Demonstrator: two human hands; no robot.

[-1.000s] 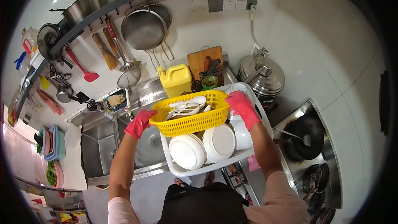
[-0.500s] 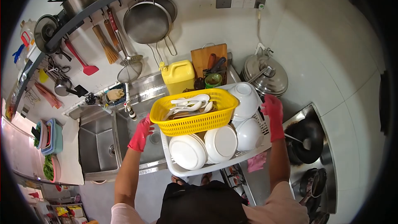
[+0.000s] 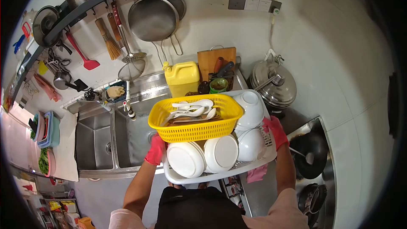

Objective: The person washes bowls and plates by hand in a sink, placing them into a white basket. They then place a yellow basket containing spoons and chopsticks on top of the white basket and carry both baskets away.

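A white plastic dish basket holds upturned white bowls and white plates or shallow bowls. Across its back half rests a yellow perforated basket with white spoons and chopsticks. Both my hands wear pink rubber gloves. My left hand is closed on the white basket's left side, its fingertips partly hidden behind the yellow basket and rim. On the right side, my right hand grips the rim, fingers reaching over toward the slotted wall.
Left lies a double steel sink with a tap. Behind the basket stand a yellow jug, a cutting board and a knife holder. To the right are a lidded steel pot and a wok. Strainers hang above.
My left hand has moved down along the basket's left side. My right hand has come down and inward from beside the basket onto its right rim. The view has shifted slightly.
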